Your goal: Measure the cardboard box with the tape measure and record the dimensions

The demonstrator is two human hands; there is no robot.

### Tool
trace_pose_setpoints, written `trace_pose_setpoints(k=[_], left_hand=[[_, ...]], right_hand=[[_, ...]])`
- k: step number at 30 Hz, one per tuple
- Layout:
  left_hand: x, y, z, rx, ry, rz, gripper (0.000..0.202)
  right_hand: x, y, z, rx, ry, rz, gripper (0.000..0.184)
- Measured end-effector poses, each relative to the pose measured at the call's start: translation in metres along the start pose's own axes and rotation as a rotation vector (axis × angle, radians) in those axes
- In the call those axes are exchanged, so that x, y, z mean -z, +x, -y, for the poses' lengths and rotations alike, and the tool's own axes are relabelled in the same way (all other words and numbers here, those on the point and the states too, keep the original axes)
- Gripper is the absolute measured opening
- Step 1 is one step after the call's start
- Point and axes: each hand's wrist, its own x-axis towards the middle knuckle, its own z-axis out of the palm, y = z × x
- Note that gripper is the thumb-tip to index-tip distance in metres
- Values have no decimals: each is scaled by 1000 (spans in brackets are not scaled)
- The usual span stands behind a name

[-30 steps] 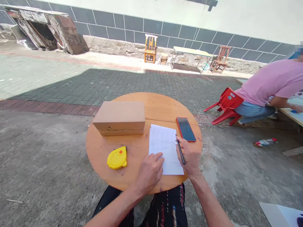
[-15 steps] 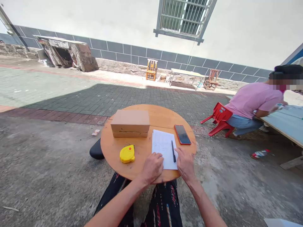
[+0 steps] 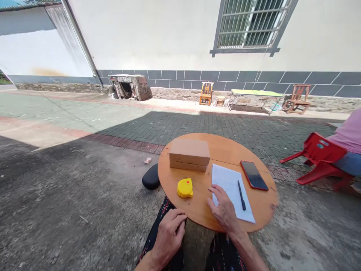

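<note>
I sit at a small round wooden table (image 3: 225, 148). My right hand (image 3: 224, 209) lies open and flat on the near left corner of a white sheet of paper (image 3: 229, 184). A black pen (image 3: 241, 195) rests on the sheet, free of my fingers. My left hand (image 3: 169, 235) is off the table, fingers loosely curled over my knee at the table's near edge, holding nothing. A yellow tape measure (image 3: 185, 188) sits just ahead of it. A closed cardboard box (image 3: 189, 154) stands further back, and a red-cased phone (image 3: 254, 175) lies right of the paper.
A black stool (image 3: 151, 177) stands left of the table. A person in a pink top (image 3: 351, 135) sits on a red plastic chair (image 3: 320, 156) at right. Wooden chairs (image 3: 206, 93) and a green table (image 3: 255, 96) line the far wall.
My view has swung left and up. My left hand has left the paper and dropped to my knee. My right hand has slid left off the pen, which stays on the sheet.
</note>
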Motion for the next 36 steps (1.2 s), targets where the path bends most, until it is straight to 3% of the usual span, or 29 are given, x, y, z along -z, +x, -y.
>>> trace_pose_setpoints(k=[3, 6, 11, 15, 18, 24, 28, 36], left_hand=[[4, -10, 6, 54, -33, -68, 25], [9, -16, 8, 112, -88, -115, 24], [31, -13, 10, 383, -283, -82, 23], [43, -2, 6, 699, -598, -37, 37], [45, 10, -4, 813, -858, 33, 59], [41, 25, -21, 819, -1049, 128, 62], [39, 27, -28, 766, -1170, 278, 56], [31, 24, -34, 774, -1226, 418, 69]], right_hand=[[-23, 21, 40, -9, 18, 127, 51], [-46, 38, 69, -50, 34, 146, 70], [-61, 37, 77, -26, 158, 177, 68], [-41, 6, 76, -73, 529, 266, 75], [-20, -17, 79, -101, 754, 329, 84], [5, -40, 82, -60, 627, 393, 89], [12, -57, 75, 20, 553, 381, 96], [35, -75, 66, 122, 464, 526, 103]])
